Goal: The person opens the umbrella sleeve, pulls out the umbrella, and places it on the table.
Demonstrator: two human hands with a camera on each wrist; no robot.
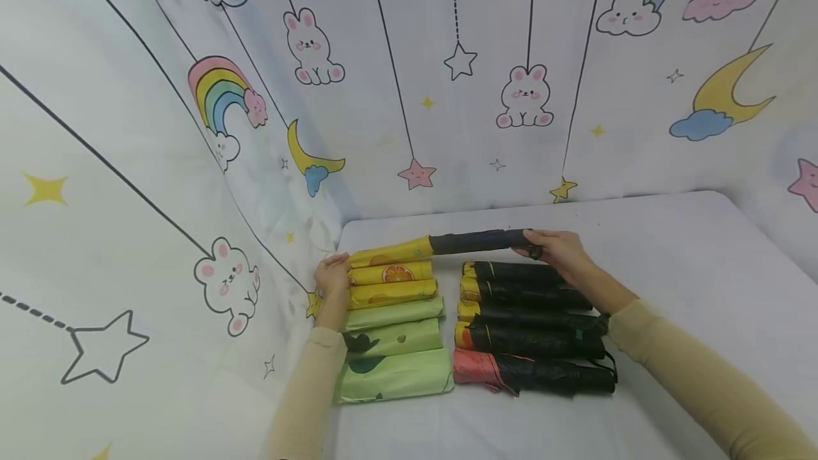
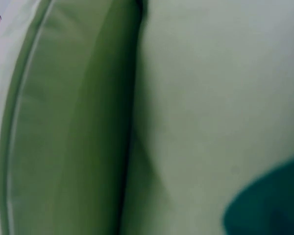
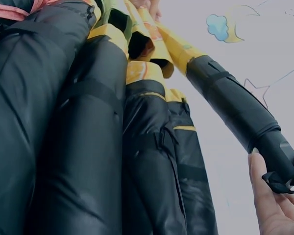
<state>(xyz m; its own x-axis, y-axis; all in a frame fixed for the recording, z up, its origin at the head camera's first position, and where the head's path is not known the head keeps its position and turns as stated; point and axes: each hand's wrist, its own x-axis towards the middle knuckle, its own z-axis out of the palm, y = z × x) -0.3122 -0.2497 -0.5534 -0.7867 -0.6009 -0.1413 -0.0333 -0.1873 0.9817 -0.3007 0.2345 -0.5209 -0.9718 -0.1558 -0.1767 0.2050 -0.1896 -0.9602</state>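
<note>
My right hand (image 1: 561, 253) pinches the handle end of a folded black umbrella (image 1: 479, 241), where a small wrist strap hangs, as the right wrist view shows. The umbrella's other end runs into a yellow sleeve (image 1: 393, 253). At the sleeve's far left end, my left hand (image 1: 332, 277) holds it with the fingers around the tip. Umbrella and sleeve form one long piece spanning both hands, behind the two rows. Pale green printed fabric (image 2: 210, 98), close and blurred, fills the left wrist view; the left hand is hidden there.
To the left lie yellow sleeves (image 1: 393, 294) and pale green sleeves (image 1: 396, 375) in a column. Beside them is a column of folded black umbrellas (image 1: 537, 339) with yellow edges, the nearest one red-edged (image 1: 476, 368). A printed curtain (image 1: 383, 126) hangs behind the white table (image 1: 690, 268).
</note>
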